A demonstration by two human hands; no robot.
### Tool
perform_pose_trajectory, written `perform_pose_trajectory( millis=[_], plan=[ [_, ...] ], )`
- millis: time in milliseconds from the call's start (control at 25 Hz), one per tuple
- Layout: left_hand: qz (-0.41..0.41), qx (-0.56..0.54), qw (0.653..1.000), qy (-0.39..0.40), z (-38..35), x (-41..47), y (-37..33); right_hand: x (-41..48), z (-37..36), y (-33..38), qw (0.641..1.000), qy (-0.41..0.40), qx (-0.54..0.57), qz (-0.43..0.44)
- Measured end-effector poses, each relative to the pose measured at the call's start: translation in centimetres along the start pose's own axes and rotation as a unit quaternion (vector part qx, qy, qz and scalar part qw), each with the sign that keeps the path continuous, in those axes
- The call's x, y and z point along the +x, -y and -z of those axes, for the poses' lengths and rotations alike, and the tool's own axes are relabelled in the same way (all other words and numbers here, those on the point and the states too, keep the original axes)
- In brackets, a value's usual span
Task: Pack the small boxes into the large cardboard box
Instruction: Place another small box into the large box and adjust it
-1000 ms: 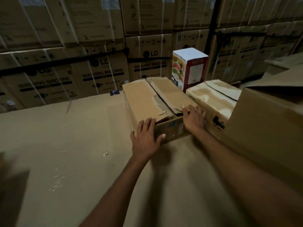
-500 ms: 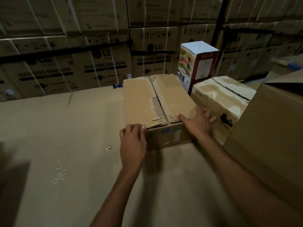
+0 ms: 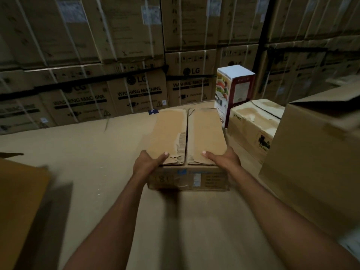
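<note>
A wide stretch of pale cardboard surface (image 3: 93,162) is carrying everything, and a wall of strapped washing-machine cartons (image 3: 136,90) is closing off the dim room behind. Three small boxes are showing: a plain brown box (image 3: 187,133) in the middle, a taped box (image 3: 253,123) just to its right, and a printed box (image 3: 235,88) standing upright behind. One large cardboard box (image 3: 315,152) is sitting at the right. The left grip (image 3: 148,164) and right grip (image 3: 224,160) are each holding a near corner of the plain brown box, thumbs lying on its flaps.
</note>
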State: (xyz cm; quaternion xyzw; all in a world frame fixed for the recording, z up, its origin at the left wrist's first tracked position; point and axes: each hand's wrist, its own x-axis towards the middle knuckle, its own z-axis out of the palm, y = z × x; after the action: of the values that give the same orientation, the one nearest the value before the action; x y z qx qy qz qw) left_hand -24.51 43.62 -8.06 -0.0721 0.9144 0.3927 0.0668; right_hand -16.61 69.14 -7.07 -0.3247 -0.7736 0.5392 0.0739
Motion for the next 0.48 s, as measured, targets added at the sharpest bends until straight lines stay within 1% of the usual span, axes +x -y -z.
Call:
perform_pose_trajectory(
  millis=[80, 160, 200, 280, 320, 440, 480],
  plan=[
    [-0.001, -0.014, 1.000, 0.001, 0.9, -1.1, 1.0, -1.9, 0.1, -0.5, 1.000, -0.011, 0.013, 0.011],
    [-0.030, -0.072, 0.997, -0.022, 5.3, -7.2, 2.9, -9.1, 0.8, 0.3, 0.998, -0.039, 0.016, 0.056],
    [-0.033, -0.119, 0.992, -0.027, 4.9, -8.1, 3.7, -9.5, 1.0, -0.2, 0.996, -0.052, 0.009, 0.068],
    [-0.055, -0.217, 0.974, -0.034, 7.0, -12.5, 5.9, -14.2, 1.6, 0.2, 0.989, -0.078, 0.005, 0.125],
    [-0.061, -0.256, 0.964, -0.037, 6.7, -13.2, 6.3, -14.7, 2.0, 0.2, 0.986, -0.080, 0.007, 0.146],
    [-0.088, -0.336, 0.936, -0.056, 7.2, -15.1, 6.4, -16.4, 2.8, 1.1, 0.973, -0.079, 0.006, 0.218],
    [-0.091, -0.363, 0.925, -0.057, 8.0, -15.9, 6.3, -17.2, 3.1, 1.4, 0.971, -0.072, 0.009, 0.229]
  ],
)
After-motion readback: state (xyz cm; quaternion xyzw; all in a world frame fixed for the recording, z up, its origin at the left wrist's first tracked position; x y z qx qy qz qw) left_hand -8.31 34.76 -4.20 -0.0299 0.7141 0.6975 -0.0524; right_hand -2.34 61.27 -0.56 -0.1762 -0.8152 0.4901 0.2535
